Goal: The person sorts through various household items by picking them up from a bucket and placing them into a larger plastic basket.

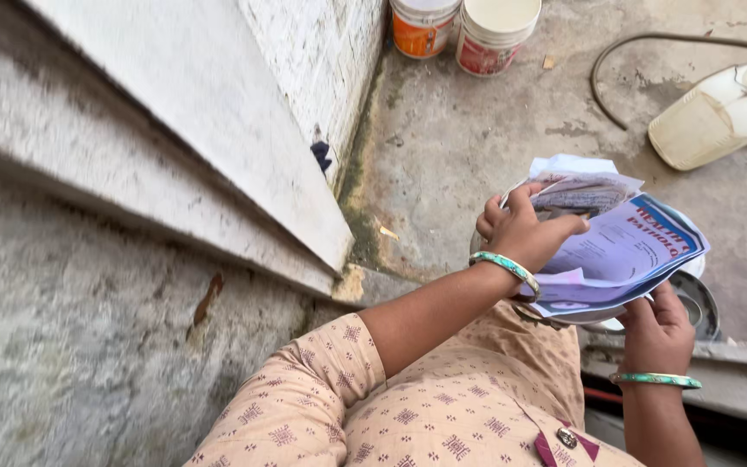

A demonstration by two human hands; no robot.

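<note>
Here the stack of papers [616, 251] sits above the metal pot [700, 303], the right hand [657, 333] gripping its lower edge while the left hand [525, 232] curls over the top sheets. Best, I judge, to pinch one sheet only, keeping the stack level.

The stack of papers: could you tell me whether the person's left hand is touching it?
Touching. The head view shows the left hand lying on top of the stack of papers, fingers curled over its upper sheets.
</note>
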